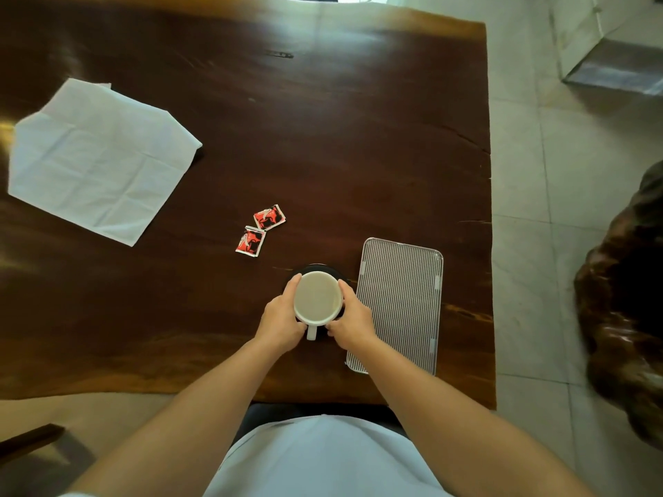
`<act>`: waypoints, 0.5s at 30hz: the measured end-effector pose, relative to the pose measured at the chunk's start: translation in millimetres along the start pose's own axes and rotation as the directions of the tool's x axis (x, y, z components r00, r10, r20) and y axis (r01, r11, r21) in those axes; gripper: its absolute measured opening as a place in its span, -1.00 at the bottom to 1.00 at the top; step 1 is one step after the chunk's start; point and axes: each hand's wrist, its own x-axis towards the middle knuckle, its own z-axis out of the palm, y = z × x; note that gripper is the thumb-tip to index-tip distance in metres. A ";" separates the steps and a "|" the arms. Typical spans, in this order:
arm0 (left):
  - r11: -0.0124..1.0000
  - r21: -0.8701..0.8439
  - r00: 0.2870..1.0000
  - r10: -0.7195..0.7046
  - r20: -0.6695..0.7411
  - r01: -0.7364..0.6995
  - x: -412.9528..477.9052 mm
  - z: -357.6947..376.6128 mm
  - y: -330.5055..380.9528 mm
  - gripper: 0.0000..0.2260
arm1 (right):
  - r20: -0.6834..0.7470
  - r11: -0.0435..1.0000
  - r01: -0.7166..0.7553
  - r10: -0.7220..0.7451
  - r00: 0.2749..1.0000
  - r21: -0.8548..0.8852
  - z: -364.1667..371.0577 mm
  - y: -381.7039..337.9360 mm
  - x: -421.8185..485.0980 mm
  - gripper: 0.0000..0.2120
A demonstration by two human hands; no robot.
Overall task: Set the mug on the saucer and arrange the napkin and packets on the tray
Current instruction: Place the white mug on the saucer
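Note:
A white mug [318, 297] stands over a dark saucer [315, 269], of which only the far rim shows; the mug's handle points toward me. My left hand [281, 322] wraps the mug's left side and my right hand [349, 319] wraps its right side. A striped rectangular tray [401, 303] lies just right of the mug, with my right hand over its left edge. Two red packets [269, 217] [250, 241] lie on the table beyond and left of the mug. A large unfolded white napkin [97, 159] lies at the far left.
The dark wooden table [323, 138] ends at its right edge beside a tiled floor [538, 174]. A dark carved wooden object [624, 299] stands on the floor at the right. A chair part [28, 443] shows at lower left.

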 end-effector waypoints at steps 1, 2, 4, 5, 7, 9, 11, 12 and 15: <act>1.000 0.006 1.000 -0.002 0.000 0.002 0.8 -0.1 0.0 -0.12 | 0.011 1.000 -0.011 0.011 1.000 -0.002 -1.5 -0.8 0.8 -0.24; 1.000 0.013 1.000 -0.004 0.000 0.004 1.7 -0.4 0.1 -0.12 | 0.024 1.000 -0.029 0.029 0.999 -0.003 -3.0 -1.4 2.0 -0.21; 1.000 0.021 1.000 -0.006 0.005 0.006 2.6 -1.6 1.1 -0.12 | 0.049 0.999 -0.054 0.054 0.997 -0.001 -5.8 -2.9 3.9 -0.17; 1.000 0.020 1.000 -0.007 0.011 0.007 2.6 -1.9 1.2 -0.12 | 0.060 0.998 -0.062 0.062 0.996 0.002 -7.2 -3.4 4.6 -0.16; 1.000 0.000 0.999 -0.020 0.030 0.020 1.5 -2.0 1.2 -0.11 | 0.068 0.997 -0.078 0.077 0.995 0.004 -8.8 -3.4 6.4 -0.14; 0.999 -0.020 0.999 -0.032 0.039 0.033 0.8 -1.5 1.1 -0.11 | 0.072 0.997 -0.082 0.081 0.994 0.003 -9.1 -3.3 7.7 -0.13; 0.998 -0.038 0.998 -0.043 0.040 0.045 0.9 -1.1 2.1 -0.11 | 0.074 0.996 -0.088 0.088 0.993 -0.009 -9.0 -4.6 7.5 -0.13; 0.998 -0.045 0.998 -0.049 0.040 0.050 1.0 -1.1 2.6 -0.11 | 0.073 0.996 -0.091 0.092 0.993 -0.014 -9.0 -4.9 7.7 -0.14; 0.998 -0.031 0.998 -0.050 0.036 0.051 -0.7 -1.0 4.0 -0.09 | 0.068 0.995 -0.097 0.098 0.993 -0.022 -10.5 -5.4 9.5 -0.13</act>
